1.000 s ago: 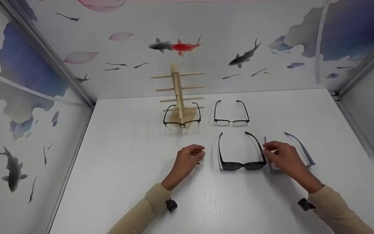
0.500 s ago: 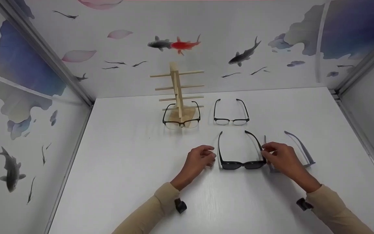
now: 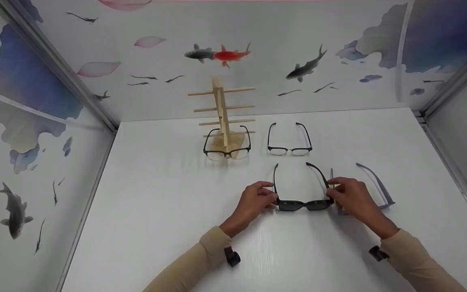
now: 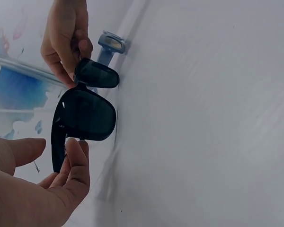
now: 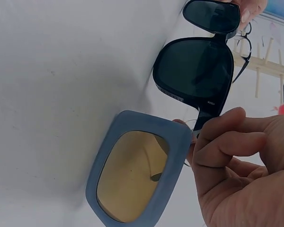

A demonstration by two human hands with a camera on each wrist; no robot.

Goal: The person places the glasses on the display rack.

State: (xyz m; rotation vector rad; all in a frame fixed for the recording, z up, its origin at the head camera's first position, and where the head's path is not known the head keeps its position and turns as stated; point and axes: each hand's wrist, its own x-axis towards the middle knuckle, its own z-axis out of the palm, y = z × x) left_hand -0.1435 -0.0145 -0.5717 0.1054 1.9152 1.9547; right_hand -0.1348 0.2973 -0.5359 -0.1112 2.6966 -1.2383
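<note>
Black sunglasses [image 3: 304, 205] stand on the white table with their temples unfolded and the dark lenses toward me. My right hand [image 3: 353, 196] pinches them near the right hinge, its thumb and fingers at the temple [image 5: 209, 111]. On the other side, my left hand [image 3: 255, 202] has its fingertips at the left hinge. The left wrist view shows its curled fingers [image 4: 78, 163] against the temple, while the thumb [image 4: 29, 151] stands apart from it. Blue-grey glasses [image 5: 180, 137] with amber lenses lie beside the right hand, partly hidden by it in the head view.
A wooden display rack [image 3: 222, 111] with several pegs stands at the back. Black-framed glasses [image 3: 227, 154] sit at its base, overlapping it in the head view. Another pair of eyeglasses [image 3: 289, 151] lies unfolded to its right. Printed panels [image 3: 156, 97] enclose the table on three sides.
My left hand has moved right, from bare table to the left hinge of the black sunglasses. The right hand has stayed at the right temple, with only a slight shift.
</note>
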